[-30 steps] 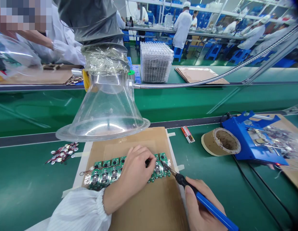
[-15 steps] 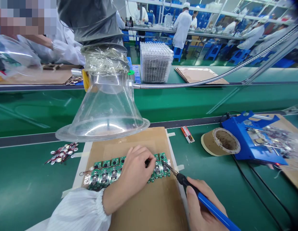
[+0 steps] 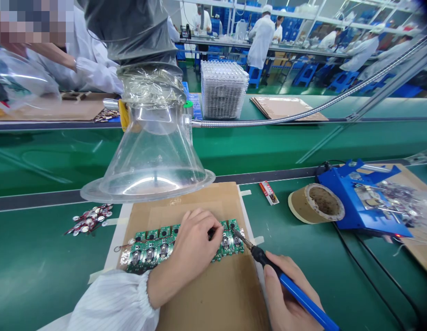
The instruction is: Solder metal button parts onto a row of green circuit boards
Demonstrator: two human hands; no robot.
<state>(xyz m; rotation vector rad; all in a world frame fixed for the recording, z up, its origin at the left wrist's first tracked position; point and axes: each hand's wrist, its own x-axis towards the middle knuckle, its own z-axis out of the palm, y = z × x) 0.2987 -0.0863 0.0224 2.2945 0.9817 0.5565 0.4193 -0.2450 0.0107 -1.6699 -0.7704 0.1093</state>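
Our left hand pinches a small dark part on the green circuit-board panel; our right hand grips the blue-handled soldering iron, tip at the panel's right edge, bare cardboard mat below.

A clear funnel-shaped extraction hood hung over the green worktop, fed by a grey duct. A heap of small metal discs with red leads lay to the left. To the right lay a small red packet, a brown tape roll and a blue stand, with black cables trailing forward. Beyond stood stacked clear trays. People in white coats worked behind.
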